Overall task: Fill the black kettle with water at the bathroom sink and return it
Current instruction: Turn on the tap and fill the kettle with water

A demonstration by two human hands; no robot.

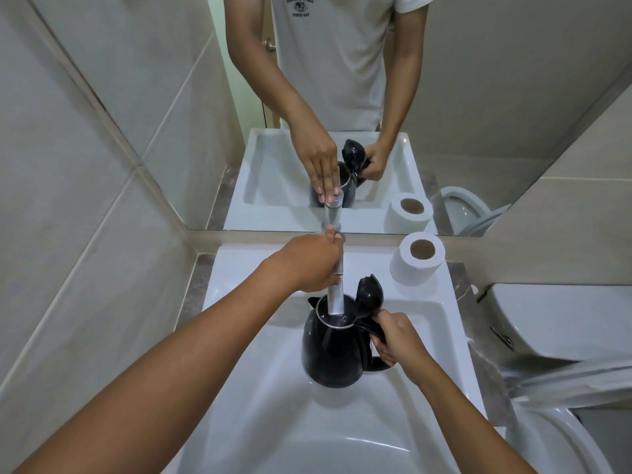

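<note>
Kettle handle in right-hand grip

Kettle: glossy black plastic, shiny metal rim. Tap: brushed metal. Sink: smooth glossy white ceramic. Toilet roll: soft matt paper. Wall tiles: matt.

Black kettle; white sink; white toilet roll; silver tap; grey wall tiles.
</note>
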